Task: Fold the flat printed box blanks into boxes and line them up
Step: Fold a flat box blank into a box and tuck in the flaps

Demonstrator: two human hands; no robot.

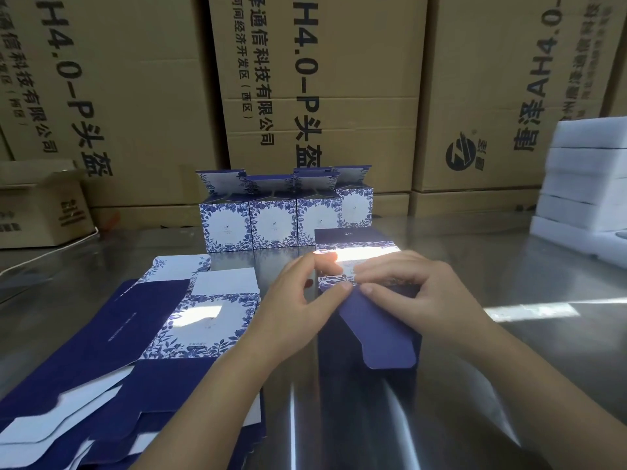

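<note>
Both hands work on one part-folded box [359, 266] at the centre of the shiny metal table [543, 283]. Your left hand [295, 300] pinches the near printed edge of the box, thumb and forefinger closed on the card. Your right hand [417, 286] rests its fingers curled over the same edge, with the thumb pressing on the dark blue flap [376, 330] that hangs toward you.

Four finished boxes [281, 218] stand in a row just behind the one in hand, side by side, lids open and raised. The rightmost sits slightly behind its neighbours. Each shows a white panel framed with blue leaf print.

Flat blanks [142, 334] lie in a loose overlapping pile to the left of your left forearm, printed side up, with white undersides showing at the near edge.

Large brown cartons [322, 79] stand along the far side of the table. White foam blocks [587, 184] are stacked at the far right.
</note>
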